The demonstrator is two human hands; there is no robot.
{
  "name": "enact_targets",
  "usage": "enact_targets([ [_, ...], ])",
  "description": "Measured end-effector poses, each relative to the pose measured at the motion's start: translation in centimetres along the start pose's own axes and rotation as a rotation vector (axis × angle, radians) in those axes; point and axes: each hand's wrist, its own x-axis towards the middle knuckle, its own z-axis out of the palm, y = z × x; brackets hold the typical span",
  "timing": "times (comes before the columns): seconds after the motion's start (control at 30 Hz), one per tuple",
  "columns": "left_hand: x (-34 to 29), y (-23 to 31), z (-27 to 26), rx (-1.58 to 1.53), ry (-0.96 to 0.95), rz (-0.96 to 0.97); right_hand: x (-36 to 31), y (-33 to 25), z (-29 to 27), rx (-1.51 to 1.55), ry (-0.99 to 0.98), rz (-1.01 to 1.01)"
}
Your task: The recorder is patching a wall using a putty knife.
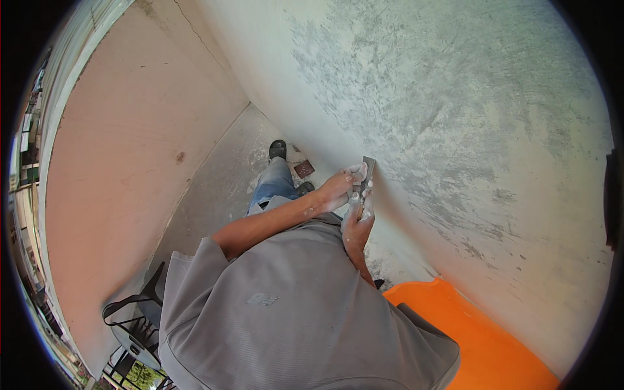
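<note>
A putty knife (368, 174) with a dark grey flat blade and what looks like a wooden handle stands upright close to the wall. Its handle is in my right hand (356, 229), whose fingers are wrapped round it and coated in white dust. My left hand (337, 186) comes across from the left, fingers curled beside the blade. Whitish matter shows at its fingertips; I cannot make out whether that is a separate piece or filler on the fingers. The wall (455, 110) beside the blade is pale, with broad grey streaked patches.
A pinkish wall panel (123, 162) with a crack rises on the left. On the dusty floor (224, 153) lies a reddish-brown square (303, 169) near my shoes. An orange curved tub or sheet (481, 331) stands at lower right, a black chair (133, 325) at lower left.
</note>
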Motion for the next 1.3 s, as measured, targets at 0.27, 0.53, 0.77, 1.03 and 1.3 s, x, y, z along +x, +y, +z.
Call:
enact_targets([
  [0.27,0.0,0.8,0.2,0.023,0.045,-0.002,0.7,0.7,0.2,0.018,-0.133,0.180],
  [0.53,0.1,1.5,0.0,0.092,0.059,-0.031,0.5,0.9,1.9,0.092,-0.008,0.106],
  [0.77,-0.4,1.6,-0.6,0.158,0.035,-0.041,0.2,-0.2,2.1,0.122,-0.076,0.194],
  [1.03,-0.7,0.7,-0.7,0.115,0.008,-0.051,-0.3,-1.0,1.3,0.141,-0.052,0.274],
  [1.3,-0.5,0.8,-0.8,0.195,0.084,-0.059,-0.5,-1.4,2.0,0.105,0.020,0.207],
])
